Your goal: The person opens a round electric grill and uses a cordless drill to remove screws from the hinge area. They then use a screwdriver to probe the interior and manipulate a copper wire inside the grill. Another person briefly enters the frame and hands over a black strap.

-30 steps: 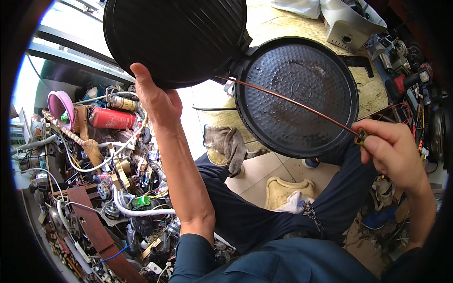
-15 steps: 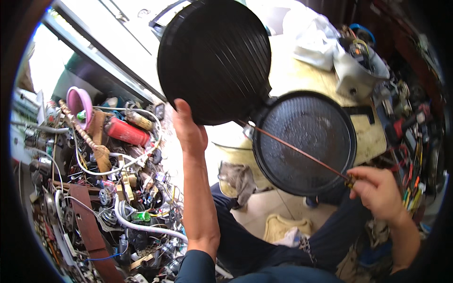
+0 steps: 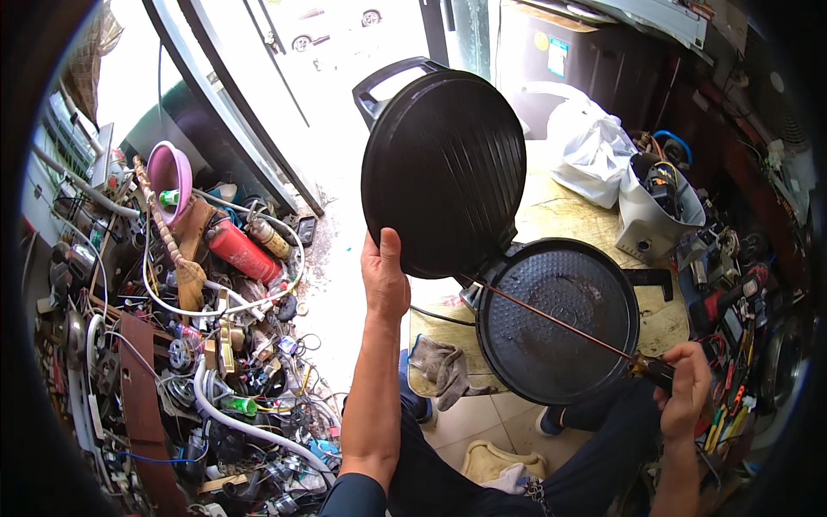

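Note:
An electric griddle with two round black plates stands opened on a small yellowish table. Its ridged lid point(image 3: 444, 172) is raised, tilted to the left, with a handle at its far edge. My left hand point(image 3: 385, 280) grips the lid's lower left rim, thumb on the plate side. The textured lower plate point(image 3: 564, 323) lies flat at the right, joined to the lid by a hinge. A long-shafted screwdriver point(image 3: 551, 317) crosses over the lower plate, its tip at the hinge area; the exact contact is hidden. My right hand point(image 3: 687, 388) has its fingers closed around the rear of the dark handle.
A grey rag point(image 3: 441, 366) hangs on the near table edge point(image 3: 663, 319). White plastic bags point(image 3: 590, 151) and a white container of parts point(image 3: 659, 215) stand at the table's far right. Scrap, cables and a red cylinder point(image 3: 243, 250) crowd the left floor; tools point(image 3: 732, 414) line the right.
The view has shifted, so the griddle sits lower in the picture. My right hand has slid back along the screwdriver, showing more of its handle. My left hand still holds the lid.

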`<state>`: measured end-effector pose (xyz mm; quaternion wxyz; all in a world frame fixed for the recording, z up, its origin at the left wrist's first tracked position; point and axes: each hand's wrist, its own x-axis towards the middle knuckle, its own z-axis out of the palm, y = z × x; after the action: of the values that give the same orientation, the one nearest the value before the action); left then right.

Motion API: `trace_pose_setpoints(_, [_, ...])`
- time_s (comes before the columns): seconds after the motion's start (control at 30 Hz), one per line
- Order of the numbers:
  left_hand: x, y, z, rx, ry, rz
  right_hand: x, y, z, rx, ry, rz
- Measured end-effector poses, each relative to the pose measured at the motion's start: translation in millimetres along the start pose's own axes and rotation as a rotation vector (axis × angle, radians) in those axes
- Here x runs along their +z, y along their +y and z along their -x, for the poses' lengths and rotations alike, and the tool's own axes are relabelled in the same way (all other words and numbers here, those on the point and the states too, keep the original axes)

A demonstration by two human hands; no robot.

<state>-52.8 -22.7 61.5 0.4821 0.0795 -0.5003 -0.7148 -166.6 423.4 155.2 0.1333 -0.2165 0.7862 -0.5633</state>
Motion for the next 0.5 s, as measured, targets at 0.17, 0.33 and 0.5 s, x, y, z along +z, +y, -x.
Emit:
trace_pose_setpoints(0.17, [4.7, 1.1, 0.0, 0.003, -0.017, -0.014, 24.6, 5.7, 12.4, -0.299, 0.176, 0.092])
trace_pose_setpoints(0.33, [5.4, 3.9, 0.5, 0.006, -0.02, -0.028, 14.8, 2.2, 14.0, 0.039, 0.103, -0.026])
trace_pose_setpoints(0.5, [4.1, 2.8, -1.0, -0.001, -0.018, -0.028, 23.5, 2.9, 9.5, -0.356, 0.179, 0.112])
